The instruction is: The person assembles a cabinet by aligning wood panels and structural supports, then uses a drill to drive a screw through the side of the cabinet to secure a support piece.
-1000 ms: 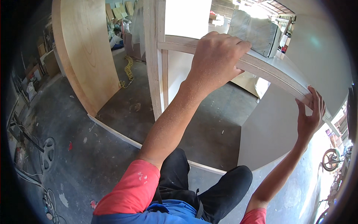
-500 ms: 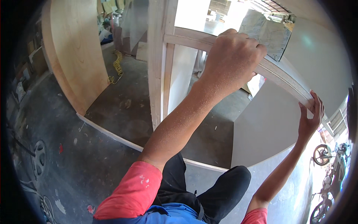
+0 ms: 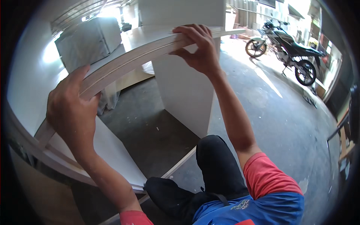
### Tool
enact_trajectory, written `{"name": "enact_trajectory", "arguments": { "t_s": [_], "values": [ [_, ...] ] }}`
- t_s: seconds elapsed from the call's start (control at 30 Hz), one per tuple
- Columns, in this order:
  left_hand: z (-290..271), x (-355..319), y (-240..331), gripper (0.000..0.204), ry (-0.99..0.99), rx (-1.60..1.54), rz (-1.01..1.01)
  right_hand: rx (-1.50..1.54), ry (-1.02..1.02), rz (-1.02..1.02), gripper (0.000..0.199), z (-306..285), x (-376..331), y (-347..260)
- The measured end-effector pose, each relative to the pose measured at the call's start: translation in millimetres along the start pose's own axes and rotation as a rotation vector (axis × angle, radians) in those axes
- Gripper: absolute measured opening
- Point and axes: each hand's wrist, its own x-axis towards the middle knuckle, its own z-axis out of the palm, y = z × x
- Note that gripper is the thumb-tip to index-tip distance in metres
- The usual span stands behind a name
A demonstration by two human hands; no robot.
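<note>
A pale wooden rail (image 3: pixel 138 56) runs along the front edge of a white shelf board (image 3: pixel 146 35) in a large cabinet frame. My left hand (image 3: pixel 73 108) wraps round the rail's left part, fingers over the top and thumb below. Further along, toward the rail's right end, my right hand (image 3: pixel 198 48) pinches the same rail, its fingers on the upper face and its thumb underneath. Beneath the rail, a white side panel (image 3: pixel 183 86) stands upright on the right. A lower white panel (image 3: pixel 116 146) stands at left, partly behind my left forearm.
A wrapped grey box shape (image 3: pixel 88 41) sits behind the shelf. The cabinet's bottom rail (image 3: pixel 180 161) crosses the floor by my knees. On the concrete floor (image 3: pixel 255 108) at the far right stands a motorcycle (image 3: pixel 287 47). A wooden stand (image 3: pixel 343 146) is at the right edge.
The view has swung to the right, bringing the motorcycle fully into sight. Both hands remain on the rail; my left hand now grips it with the thumb showing below.
</note>
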Motion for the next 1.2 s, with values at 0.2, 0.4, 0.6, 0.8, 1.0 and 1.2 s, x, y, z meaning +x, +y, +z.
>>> {"name": "enact_trajectory", "arguments": {
  "t_s": [0.2,0.4,0.6,0.8,1.0,1.2],
  "values": [
    [-2.3,-1.4,0.8,0.048,-0.004,0.001,-0.002,0.016,0.015,-0.021,0.054,-2.6,-2.6,1.6],
    [4.1,-2.5,-5.9,0.051,-0.016,-0.021,-0.001,-0.030,0.006,-0.018,0.054,2.9,-3.0,1.7],
    [4.7,-2.7,-10.7,0.052,0.005,-0.012,0.012,-0.048,0.010,-0.023,0.055,4.6,-0.3,-3.1],
    [9.7,-3.9,-12.1,0.054,0.029,-0.056,0.036,-0.037,0.021,-0.032,0.055,4.2,-1.8,-0.6],
    [7.1,-5.5,-15.3,0.054,0.004,-0.052,0.074,-0.035,0.051,-0.037,0.056,8.8,-4.8,1.9],
    [3.8,-7.0,-11.5,0.057,0.020,0.008,0.095,0.029,0.112,-0.057,0.055,12.4,-7.7,0.9]
  ]
}}
